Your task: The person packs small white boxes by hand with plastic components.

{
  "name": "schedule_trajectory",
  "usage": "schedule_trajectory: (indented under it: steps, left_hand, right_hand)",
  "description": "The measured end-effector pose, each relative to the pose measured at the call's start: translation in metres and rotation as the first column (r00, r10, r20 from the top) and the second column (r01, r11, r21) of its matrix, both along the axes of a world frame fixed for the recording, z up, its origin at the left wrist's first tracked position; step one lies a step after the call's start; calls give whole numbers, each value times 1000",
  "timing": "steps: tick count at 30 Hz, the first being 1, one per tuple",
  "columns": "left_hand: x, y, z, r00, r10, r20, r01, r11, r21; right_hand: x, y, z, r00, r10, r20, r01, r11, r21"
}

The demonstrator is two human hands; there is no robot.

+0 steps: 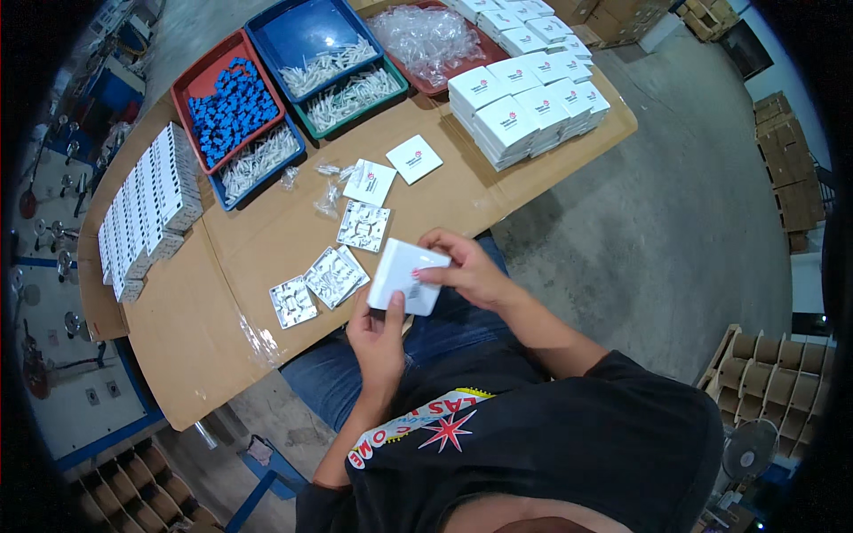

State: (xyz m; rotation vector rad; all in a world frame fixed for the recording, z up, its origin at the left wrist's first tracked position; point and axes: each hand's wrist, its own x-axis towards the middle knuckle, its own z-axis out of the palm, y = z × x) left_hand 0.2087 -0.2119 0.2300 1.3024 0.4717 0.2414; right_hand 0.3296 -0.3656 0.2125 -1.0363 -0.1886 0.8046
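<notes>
I hold a white, square, flat box (391, 277) with small print on its face, above the near edge of the table and over my lap. My left hand (377, 345) grips its lower left side, thumb on the front. The fingers of my right hand (471, 274) close on its right side and upper corner. Just beyond lie several square pieces with grey line drawings, among them a drawing-covered square (362, 226) and a loose overlapping pile (331, 277). Two white flat boxes, a nearer one (369, 184) and a farther one (414, 160), rest beyond them.
Stacked white boxes (506, 123) fill the table's far right. Along the back stand a red tray (182, 93) of blue parts, blue and green trays of white slender pieces, and another tray of clear plastic (426, 40). Rows of white slotted pieces (151, 213) stand left on the cardboard-covered table (213, 346).
</notes>
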Motion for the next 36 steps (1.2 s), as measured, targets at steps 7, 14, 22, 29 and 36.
schedule_trajectory:
  steps: [7,14,22,29,36]
  left_hand:
    - [-34,13,170,677,87,730,-171,984,41]
    - [-13,5,214,249,-193,949,117,979,168]
    - [1,-36,202,261,-124,957,214,975,68]
    - [-1,-23,191,167,-246,955,303,934,188]
    - [-8,-16,202,268,-240,933,312,938,151]
  right_hand:
    - [159,-170,10,389,-860,331,868,463,180]
    - [302,-322,-20,7,-874,485,1000,16,15]
    - [349,-335,-59,202,-791,577,966,65,-249]
    - [366,-322,-62,279,-502,819,924,-93,-371]
    - [300,-262,-1,-151,-400,904,982,-167,90]
